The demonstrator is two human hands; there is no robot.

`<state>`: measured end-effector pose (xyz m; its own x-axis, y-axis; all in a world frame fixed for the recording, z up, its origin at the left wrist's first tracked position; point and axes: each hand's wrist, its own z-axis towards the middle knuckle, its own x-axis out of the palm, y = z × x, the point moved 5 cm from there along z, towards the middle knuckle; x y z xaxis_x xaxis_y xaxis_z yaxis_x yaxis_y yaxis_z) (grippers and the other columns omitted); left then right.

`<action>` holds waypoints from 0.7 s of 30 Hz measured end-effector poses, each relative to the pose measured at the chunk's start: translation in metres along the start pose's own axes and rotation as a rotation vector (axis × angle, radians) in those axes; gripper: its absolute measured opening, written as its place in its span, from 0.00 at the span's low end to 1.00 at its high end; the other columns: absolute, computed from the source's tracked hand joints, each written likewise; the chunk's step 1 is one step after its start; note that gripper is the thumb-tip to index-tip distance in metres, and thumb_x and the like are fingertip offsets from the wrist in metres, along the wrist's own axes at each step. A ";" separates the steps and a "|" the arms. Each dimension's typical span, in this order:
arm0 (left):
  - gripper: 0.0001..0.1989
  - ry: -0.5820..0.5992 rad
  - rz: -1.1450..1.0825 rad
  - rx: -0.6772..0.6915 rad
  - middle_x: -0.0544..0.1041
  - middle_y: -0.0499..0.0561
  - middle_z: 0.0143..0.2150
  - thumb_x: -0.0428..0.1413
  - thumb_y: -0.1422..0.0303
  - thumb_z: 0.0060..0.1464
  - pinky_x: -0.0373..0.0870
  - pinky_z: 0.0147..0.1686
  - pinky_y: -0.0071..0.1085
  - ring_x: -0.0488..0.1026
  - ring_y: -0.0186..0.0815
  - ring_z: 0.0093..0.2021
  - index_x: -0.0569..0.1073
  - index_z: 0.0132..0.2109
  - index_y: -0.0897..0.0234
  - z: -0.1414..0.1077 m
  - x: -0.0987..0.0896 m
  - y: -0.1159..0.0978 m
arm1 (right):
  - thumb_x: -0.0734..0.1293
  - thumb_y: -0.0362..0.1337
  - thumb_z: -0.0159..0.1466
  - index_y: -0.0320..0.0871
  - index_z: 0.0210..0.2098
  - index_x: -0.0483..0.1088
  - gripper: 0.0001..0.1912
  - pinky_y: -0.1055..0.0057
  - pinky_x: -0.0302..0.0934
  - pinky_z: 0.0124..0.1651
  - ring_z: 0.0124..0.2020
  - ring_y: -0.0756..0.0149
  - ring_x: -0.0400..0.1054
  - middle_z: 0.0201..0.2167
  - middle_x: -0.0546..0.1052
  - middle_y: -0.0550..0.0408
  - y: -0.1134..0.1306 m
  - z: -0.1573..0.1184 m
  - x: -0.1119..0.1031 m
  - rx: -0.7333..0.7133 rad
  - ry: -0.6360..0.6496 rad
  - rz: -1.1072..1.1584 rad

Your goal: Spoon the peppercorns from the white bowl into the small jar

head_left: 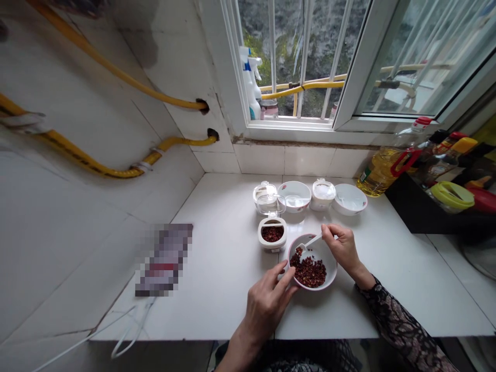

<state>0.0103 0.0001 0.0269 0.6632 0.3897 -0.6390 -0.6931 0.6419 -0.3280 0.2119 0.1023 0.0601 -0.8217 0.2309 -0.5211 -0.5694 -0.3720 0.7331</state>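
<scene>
A white bowl (pixel 332 276) with a pinkish rim stands near the front of the counter, holding a heap of dark red dried Sichuan peppercorns (pixel 313 273). My left hand (pixel 267 299) grips the bowl's left side, fingers at the rim. In my right hand (pixel 343 250), a small white spoon (pixel 311 242) is pinched by its handle. Its tip dips into the bowl at the upper left, by some peppercorns. Just behind and left of the bowl sits a white seasoning jar (pixel 267 248) with its clear lid (pixel 271 204) raised; more red peppercorns lie inside.
Behind stand a second white jar (pixel 258 195), a third jar (pixel 323 199) with white contents, and two white bowls, one left (pixel 294 201) and one right (pixel 351 203). An oil bottle (pixel 377 170) and a black condiment rack (pixel 411 206) are at right. A blurred-out object (pixel 165 261) lies left.
</scene>
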 end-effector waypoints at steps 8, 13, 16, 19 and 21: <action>0.13 0.006 -0.013 -0.002 0.78 0.60 0.48 0.51 0.68 0.66 0.79 0.41 0.30 0.79 0.39 0.44 0.71 0.55 0.65 0.000 -0.001 0.000 | 0.60 0.43 0.66 0.44 0.16 0.56 0.23 0.72 0.51 0.27 0.21 0.72 0.54 0.15 0.58 0.61 -0.004 0.001 0.002 -0.007 -0.006 -0.042; 0.14 0.005 -0.017 -0.009 0.78 0.59 0.47 0.50 0.68 0.67 0.79 0.40 0.30 0.79 0.38 0.44 0.71 0.56 0.63 -0.001 -0.001 0.001 | 0.60 0.43 0.66 0.44 0.16 0.53 0.24 0.72 0.50 0.26 0.20 0.73 0.51 0.15 0.55 0.62 -0.005 0.001 0.002 0.009 -0.014 -0.025; 0.13 0.006 -0.014 -0.003 0.79 0.58 0.46 0.50 0.67 0.67 0.79 0.40 0.29 0.80 0.38 0.43 0.71 0.56 0.63 -0.001 0.000 0.002 | 0.60 0.44 0.66 0.44 0.15 0.53 0.25 0.73 0.49 0.25 0.20 0.72 0.52 0.15 0.55 0.62 -0.005 0.001 0.001 -0.011 -0.026 -0.038; 0.13 0.003 -0.009 0.002 0.79 0.59 0.45 0.49 0.67 0.68 0.79 0.40 0.28 0.79 0.37 0.43 0.71 0.55 0.64 -0.001 0.001 0.002 | 0.60 0.44 0.66 0.44 0.15 0.53 0.25 0.73 0.50 0.26 0.19 0.73 0.51 0.14 0.55 0.62 -0.004 0.002 0.001 -0.038 -0.032 -0.051; 0.13 -0.003 -0.004 0.004 0.79 0.58 0.45 0.49 0.67 0.68 0.79 0.39 0.28 0.80 0.37 0.43 0.71 0.55 0.63 -0.001 0.001 0.002 | 0.60 0.44 0.66 0.44 0.15 0.53 0.25 0.73 0.50 0.26 0.19 0.73 0.51 0.14 0.55 0.62 -0.004 0.002 0.001 -0.047 -0.044 -0.056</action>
<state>0.0092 0.0008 0.0253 0.6670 0.3888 -0.6356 -0.6892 0.6461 -0.3280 0.2137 0.1056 0.0572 -0.7892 0.2915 -0.5405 -0.6139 -0.3992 0.6810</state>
